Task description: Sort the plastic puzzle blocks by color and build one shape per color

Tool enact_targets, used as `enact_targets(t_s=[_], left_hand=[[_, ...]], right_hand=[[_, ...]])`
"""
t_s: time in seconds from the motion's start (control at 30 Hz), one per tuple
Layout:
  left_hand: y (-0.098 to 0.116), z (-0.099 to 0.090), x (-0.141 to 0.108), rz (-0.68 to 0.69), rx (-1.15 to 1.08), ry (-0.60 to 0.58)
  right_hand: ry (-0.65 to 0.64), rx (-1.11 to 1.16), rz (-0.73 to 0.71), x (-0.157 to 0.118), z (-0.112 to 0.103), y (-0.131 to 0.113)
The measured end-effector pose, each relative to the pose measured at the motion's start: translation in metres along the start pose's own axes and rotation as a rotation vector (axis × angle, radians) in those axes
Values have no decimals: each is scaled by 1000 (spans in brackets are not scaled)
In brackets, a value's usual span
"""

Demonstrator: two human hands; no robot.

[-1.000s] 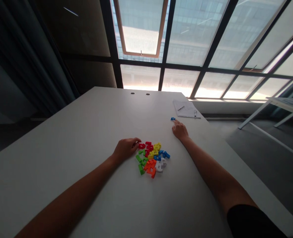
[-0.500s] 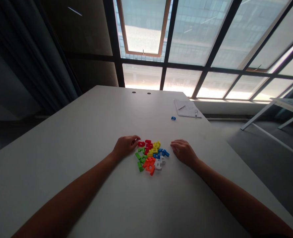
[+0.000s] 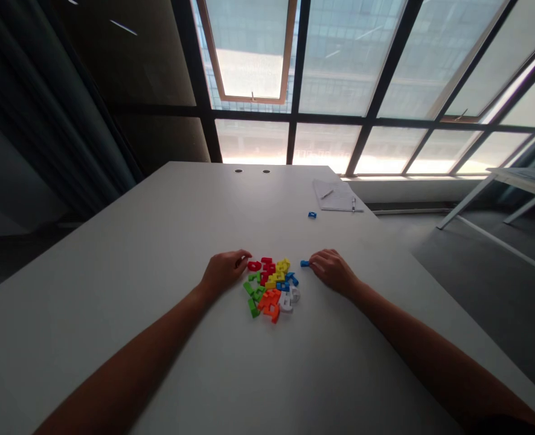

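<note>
Two hands of mine are out on this broad pale tabletop (image 3: 113, 254), with the tall window wall (image 3: 331, 60) glaring beyond it. Dead ahead sits the main event: one loose heap of plastic pieces (image 3: 270, 287), red, yellow, green, orange, blue and white, lying flat and jumbled, nothing built, nothing in rows. Over at the far side, a sheet of notepaper (image 3: 335, 196) lies with a pen (image 3: 326, 194) on it. Now in close: my left hand (image 3: 223, 272) rests loosely curled at the heap's edge, fingers just beside a red piece (image 3: 254, 266), holding nothing I can see. My right hand (image 3: 333, 272) lies on the other side, fingertips against a blue piece (image 3: 304, 263) sitting apart from the heap; whether I'm actually pinching it, I cannot tell. One small blue piece (image 3: 311, 214) sits alone near the paper. That's two pieces out, and all the rest are still heaped.
</note>
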State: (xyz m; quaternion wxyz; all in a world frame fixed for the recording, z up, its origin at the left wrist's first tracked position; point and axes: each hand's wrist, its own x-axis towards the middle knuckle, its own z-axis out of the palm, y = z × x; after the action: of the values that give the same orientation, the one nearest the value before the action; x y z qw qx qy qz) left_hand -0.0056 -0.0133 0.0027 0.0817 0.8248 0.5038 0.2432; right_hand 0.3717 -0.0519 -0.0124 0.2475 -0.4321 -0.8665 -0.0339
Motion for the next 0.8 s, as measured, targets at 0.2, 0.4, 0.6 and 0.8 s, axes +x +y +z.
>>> enact_targets(t_s=[0.2,0.4,0.6,0.8], left_hand=[[1,2,2,2,8,4],[-1,4,2,7,13,-7],[0,3,2,18,11,-10],[1,2,2,18,-3,-16]], right_hand=[[50,-150,237,12,8,47],[-45,-272,369,51,13,73],[-104,-329,506,89,25,87],[-156,-355,536,102,31,96]])
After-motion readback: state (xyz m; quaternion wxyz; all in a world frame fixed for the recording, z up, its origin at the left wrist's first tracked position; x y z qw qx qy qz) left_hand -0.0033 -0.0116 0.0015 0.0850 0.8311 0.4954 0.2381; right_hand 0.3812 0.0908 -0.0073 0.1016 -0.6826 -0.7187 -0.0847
